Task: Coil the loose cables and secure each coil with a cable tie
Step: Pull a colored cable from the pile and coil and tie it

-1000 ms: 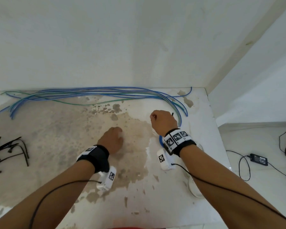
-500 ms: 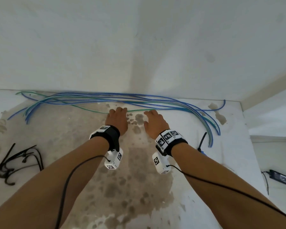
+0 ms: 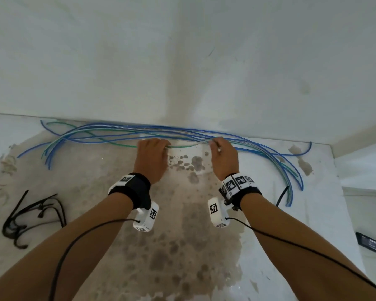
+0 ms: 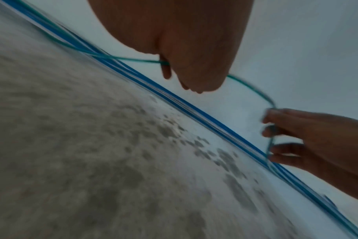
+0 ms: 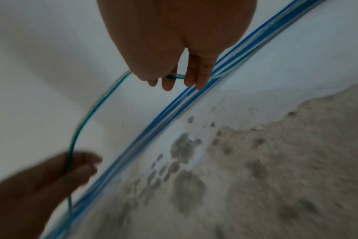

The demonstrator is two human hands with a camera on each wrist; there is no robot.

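Note:
Several long blue cables [image 3: 122, 132] lie in a loose bundle along the far edge of the stained table, curving down at the right end [image 3: 291, 177]. One green cable [image 3: 186, 146] runs among them. My left hand [image 3: 153, 152] pinches the green cable [image 4: 137, 61] and my right hand [image 3: 223, 155] pinches the same green cable [image 5: 175, 76] a short way to the right. Between the hands the green cable is lifted off the bundle in an arc. The blue cables [image 4: 194, 111] stay flat on the table below.
A heap of black cable ties [image 3: 30, 216] lies at the table's left side. One black tie [image 3: 281, 195] sticks up near the right edge beside the cable ends. A wall rises right behind the cables. A black power adapter [image 3: 368, 242] lies on the floor beyond the table's right edge.
Both hands have moved from the middle of the table forward to the cable bundle. They have taken hold of the green cable and raised it slightly.

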